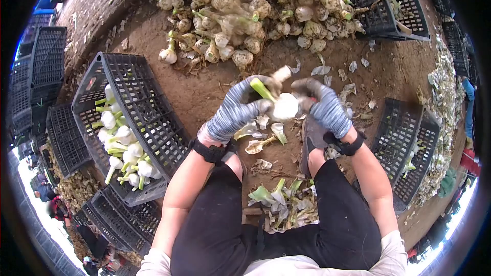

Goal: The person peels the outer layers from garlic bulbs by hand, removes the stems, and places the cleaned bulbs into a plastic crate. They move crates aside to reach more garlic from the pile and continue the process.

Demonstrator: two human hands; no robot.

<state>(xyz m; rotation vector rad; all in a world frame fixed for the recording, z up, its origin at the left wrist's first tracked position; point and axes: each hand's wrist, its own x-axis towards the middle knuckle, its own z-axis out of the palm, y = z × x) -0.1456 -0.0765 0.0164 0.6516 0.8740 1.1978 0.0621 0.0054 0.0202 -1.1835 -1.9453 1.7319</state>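
Left hand (238, 107), in a grey streaked glove, curled in on a white garlic bulb (285, 106), thumb and fingers gripping near the base of its green stem (261, 89), which slants up and left. Bulb sits between the two hands, above the gap between the knees. Right hand (327, 105), gloved alike, at the bulb's right side, fingers bent and motion-blurred; cannot tell whether they are clamped on anything. A tan scrap (282, 74), also blurred, just above the bulb. Edges: black plastic crate (148, 97) tilted at left, its near side close to the left forearm, stemmed white bulbs (125, 140) inside. Heap of dirt-stained garlic (232, 15) beyond the hands, well apart from the fingers. Second crate (391, 130) to the right, past the right forearm. Room for the hands: a strip of dirt floor (176, 84) between left crate and left glove, more toward the heap. Papery skins (254, 138) lie below the hands; leafy trimmings (286, 204) between the thighs.
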